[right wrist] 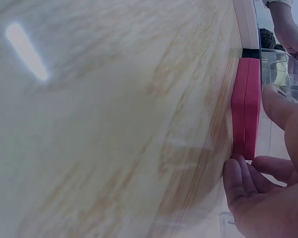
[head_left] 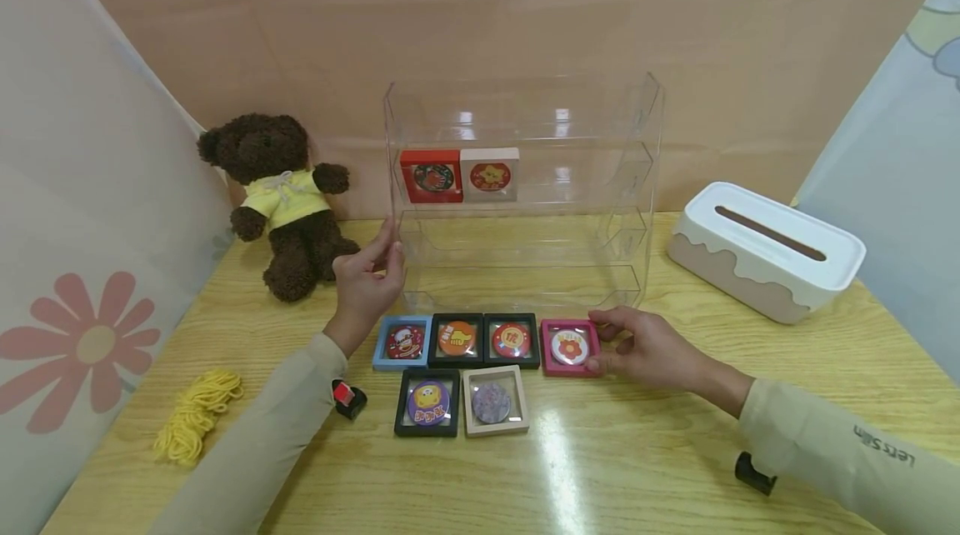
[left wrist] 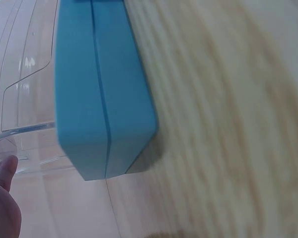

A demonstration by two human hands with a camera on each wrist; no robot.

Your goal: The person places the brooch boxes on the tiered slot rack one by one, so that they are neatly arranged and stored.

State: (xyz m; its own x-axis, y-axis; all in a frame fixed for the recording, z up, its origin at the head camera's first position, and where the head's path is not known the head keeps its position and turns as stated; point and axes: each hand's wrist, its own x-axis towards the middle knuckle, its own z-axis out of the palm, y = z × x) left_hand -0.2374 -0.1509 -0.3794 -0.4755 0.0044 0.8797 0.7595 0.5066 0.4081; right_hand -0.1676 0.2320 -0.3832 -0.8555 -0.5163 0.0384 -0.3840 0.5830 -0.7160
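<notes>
Thumb and forefinger of the left hand (head_left: 366,283) pinch the left edge of the clear rack (head_left: 521,281); the exact contact is hard to make out through the plastic. Rightward, in front of the rack, a blue frame (head_left: 402,343) and two black frames (head_left: 456,340) lie edge to edge. Past a narrow gap comes the pink frame (head_left: 570,347), flat on the counter (head_left: 637,460), square, its flower design facing up and sides nearly in line with the row. Bare counter opens towards the person. The right hand (head_left: 651,349) grips its right side, fingertips hiding part of that edge.
</notes>
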